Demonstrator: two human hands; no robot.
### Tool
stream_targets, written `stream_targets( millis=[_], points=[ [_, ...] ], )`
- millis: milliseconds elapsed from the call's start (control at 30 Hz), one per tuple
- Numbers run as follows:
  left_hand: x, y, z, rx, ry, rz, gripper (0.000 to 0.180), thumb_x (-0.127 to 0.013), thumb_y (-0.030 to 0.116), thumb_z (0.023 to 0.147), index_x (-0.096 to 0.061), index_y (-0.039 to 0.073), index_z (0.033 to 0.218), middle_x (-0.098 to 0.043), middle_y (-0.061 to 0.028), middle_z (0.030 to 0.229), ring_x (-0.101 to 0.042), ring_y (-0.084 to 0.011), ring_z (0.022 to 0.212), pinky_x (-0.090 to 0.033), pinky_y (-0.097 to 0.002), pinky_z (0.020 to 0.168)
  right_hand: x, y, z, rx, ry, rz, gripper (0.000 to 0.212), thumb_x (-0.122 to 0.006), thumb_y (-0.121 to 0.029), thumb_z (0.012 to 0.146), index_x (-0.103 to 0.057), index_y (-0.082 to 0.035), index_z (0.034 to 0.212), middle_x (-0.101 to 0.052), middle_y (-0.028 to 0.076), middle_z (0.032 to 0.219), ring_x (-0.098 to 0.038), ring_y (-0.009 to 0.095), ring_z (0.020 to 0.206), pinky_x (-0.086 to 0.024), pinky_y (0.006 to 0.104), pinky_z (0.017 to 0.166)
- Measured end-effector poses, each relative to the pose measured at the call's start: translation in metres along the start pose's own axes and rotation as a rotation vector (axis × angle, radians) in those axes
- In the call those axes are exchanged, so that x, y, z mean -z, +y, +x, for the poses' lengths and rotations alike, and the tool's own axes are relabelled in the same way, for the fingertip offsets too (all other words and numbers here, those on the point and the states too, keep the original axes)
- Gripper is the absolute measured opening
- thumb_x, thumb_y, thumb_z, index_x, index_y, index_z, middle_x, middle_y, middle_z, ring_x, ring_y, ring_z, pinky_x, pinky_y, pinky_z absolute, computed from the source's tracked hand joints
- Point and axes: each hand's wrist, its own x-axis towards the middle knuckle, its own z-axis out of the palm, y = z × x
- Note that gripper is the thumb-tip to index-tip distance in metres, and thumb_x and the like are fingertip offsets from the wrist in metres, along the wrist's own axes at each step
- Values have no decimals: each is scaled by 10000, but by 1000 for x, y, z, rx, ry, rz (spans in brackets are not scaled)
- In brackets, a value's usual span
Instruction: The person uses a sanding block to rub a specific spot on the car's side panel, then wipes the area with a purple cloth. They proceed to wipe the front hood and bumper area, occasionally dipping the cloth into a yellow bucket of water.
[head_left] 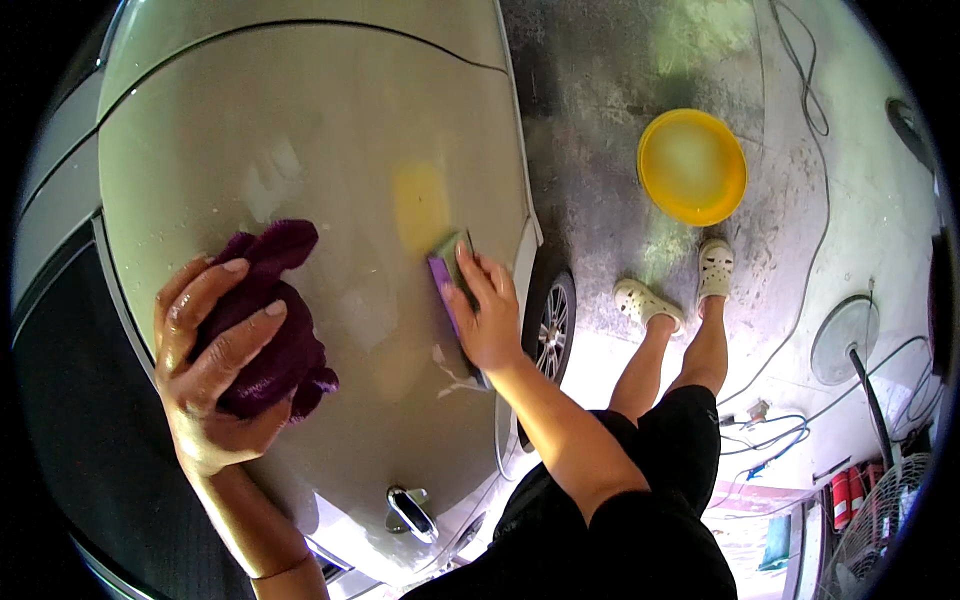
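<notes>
My left hand (215, 365) is closed around a bunched purple cloth (265, 345). Its wet fingers hold the cloth at the upper edge of the beige car panel (340, 130), beside the dark window. With its fingers over the top, my right hand (488, 305) grips a flat rectangular block (440, 280), purple along one edge and grey-green above. The block lies against the panel, and the palm hides part of it. Water drops and a pale streak (455, 370) show on the paint near it.
A chrome door handle (412, 515) sits lower on the car, and a wheel (553, 325) shows below the panel. On the floor stands a yellow basin (693, 165) of cloudy liquid, near my clogs (648, 303). A long cable (815, 200), a round-based stand (845, 340) and a fan (875, 525) are at right.
</notes>
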Motion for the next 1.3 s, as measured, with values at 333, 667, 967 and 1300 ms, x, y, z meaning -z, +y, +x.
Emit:
stream_targets(
  millis=[333,667,967,1300],
  points=[
    [0,0,0,-7,31,-1,760,-772,166,346,-807,186,1105,-668,-118,1321,-588,-417,1253,-495,-538,1065,-4,-1,25,10,1,21,514,-739,-268,954,-626,-96,1425,-621,188,1174,-594,357,1061,-487,423,948],
    [1,4,6,-44,16,19,723,-749,137,385,-803,164,1105,-661,-125,1321,-594,-409,1244,-494,-526,1062,-15,10,93,-38,47,5,535,-743,-293,948,-624,-83,1425,-600,210,1186,-587,365,1065,-477,445,953],
    [-3,0,7,-41,37,-11,735,-759,120,379,-802,176,1110,-662,-116,1323,-595,-397,1249,-500,-513,1056,-17,10,72,-29,74,-36,500,-711,-319,962,-650,-63,1387,-624,232,1170,-595,393,1064,-486,452,934],
    [1,1,5,-36,23,-9,745,-744,109,377,-793,168,1118,-658,-122,1329,-600,-385,1244,-515,-507,1044,1,-17,-6,-61,3,-28,522,-734,-304,958,-630,-78,1417,-610,236,1186,-585,394,1069,-472,479,950]
  ],
)
